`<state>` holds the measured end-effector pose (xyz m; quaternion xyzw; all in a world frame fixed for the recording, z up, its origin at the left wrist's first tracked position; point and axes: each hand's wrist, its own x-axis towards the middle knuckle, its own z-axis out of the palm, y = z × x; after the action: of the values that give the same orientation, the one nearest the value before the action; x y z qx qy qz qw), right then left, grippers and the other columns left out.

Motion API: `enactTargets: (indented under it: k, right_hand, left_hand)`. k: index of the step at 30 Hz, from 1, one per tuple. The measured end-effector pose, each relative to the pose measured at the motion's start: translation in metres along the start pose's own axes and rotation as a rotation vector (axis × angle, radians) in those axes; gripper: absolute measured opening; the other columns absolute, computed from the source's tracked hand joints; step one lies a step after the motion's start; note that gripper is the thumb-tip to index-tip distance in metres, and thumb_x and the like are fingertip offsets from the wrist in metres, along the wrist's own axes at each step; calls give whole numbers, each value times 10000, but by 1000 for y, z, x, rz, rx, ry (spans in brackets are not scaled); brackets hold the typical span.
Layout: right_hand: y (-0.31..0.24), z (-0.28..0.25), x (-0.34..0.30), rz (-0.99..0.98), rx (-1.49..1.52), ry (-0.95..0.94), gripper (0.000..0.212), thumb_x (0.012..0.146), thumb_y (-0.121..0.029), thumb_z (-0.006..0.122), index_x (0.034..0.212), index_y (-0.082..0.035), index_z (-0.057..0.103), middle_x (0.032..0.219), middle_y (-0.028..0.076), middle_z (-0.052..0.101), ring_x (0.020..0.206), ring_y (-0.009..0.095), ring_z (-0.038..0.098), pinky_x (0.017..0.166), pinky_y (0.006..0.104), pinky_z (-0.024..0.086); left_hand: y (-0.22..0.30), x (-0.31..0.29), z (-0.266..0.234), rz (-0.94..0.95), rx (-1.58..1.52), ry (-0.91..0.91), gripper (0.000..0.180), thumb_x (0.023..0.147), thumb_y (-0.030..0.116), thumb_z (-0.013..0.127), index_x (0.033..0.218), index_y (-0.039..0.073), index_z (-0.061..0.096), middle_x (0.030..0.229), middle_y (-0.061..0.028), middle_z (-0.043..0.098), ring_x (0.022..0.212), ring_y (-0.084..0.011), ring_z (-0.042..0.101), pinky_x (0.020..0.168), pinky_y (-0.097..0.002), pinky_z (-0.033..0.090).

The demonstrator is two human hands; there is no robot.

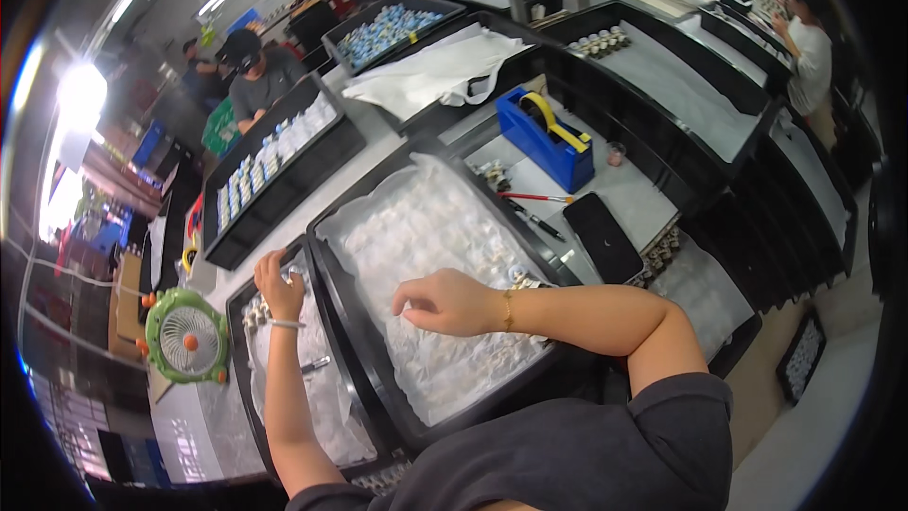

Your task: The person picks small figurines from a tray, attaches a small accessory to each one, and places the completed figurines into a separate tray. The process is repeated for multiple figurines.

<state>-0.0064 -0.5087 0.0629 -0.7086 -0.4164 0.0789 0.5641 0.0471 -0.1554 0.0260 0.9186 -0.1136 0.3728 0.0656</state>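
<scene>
My left hand (pixel 279 288) is over the narrow black tray (pixel 248 396) at the left. Its fingers are stretched forward, the thumb apart from them, beside small pale metallic parts (pixel 253 314). A pen-like silver and black tool (pixel 316 365) lies in that tray, on its white lining. My right hand (pixel 441 303) hovers over a wider black tray (pixel 364 357) lined with a crumpled white sheet (pixel 426 227). The right fingers are curled toward the thumb; whatever they hold, if anything, is too small to make out. More small metallic parts (pixel 520 278) sit at this tray's right side.
A green fan (pixel 188 335) stands at the left. Right of the trays are a blue tape dispenser (pixel 546 142), a black phone (pixel 602 237), a red brush (pixel 537 197) and a black pen (pixel 537 219). A tray of parts (pixel 274 166) stands ahead; co-workers (pixel 260 76) are farther off.
</scene>
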Motion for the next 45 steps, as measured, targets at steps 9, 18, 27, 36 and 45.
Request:
enactTargets:
  k: [9,18,27,36,45]
  right_hand:
    - [-3,-2,-5,-88,128,215,141,804,-106,512,921,-53,570,571,45,510,509,110,462,503,257,367]
    - [-8,-4,-7,-49,101,180,136,764,-154,517,836,-52,571,564,77,527,512,180,508,514,303,398]
    - [-11,-8,-8,-79,122,244,139,766,-153,511,838,-49,568,549,69,509,490,171,487,505,304,394]
    - [1,-4,-3,-9,180,231,139,799,-74,506,928,-51,552,590,-3,469,551,51,423,518,226,364]
    - [7,26,-6,91,102,-31,224,753,-132,621,955,-77,543,560,-10,429,497,75,393,483,240,339]
  left_hand:
    - [225,-37,45,409,-564,-1064,250,676,93,611,913,26,571,883,-113,583,796,-220,561,698,-318,430]
    - [265,-42,49,613,-511,-901,267,718,117,599,958,12,548,885,-95,579,781,-190,562,685,-310,441]
    - [248,-34,35,839,-546,-514,288,761,142,586,1003,-1,525,887,-77,575,767,-160,563,672,-302,451]
    - [177,-20,-75,-845,-1654,-845,592,751,172,635,1244,65,324,1021,-138,537,700,-181,586,617,-280,494]
    - [183,-52,-96,-829,-1829,-644,619,770,-11,533,1322,79,269,1201,-123,410,985,-202,520,828,-319,452]
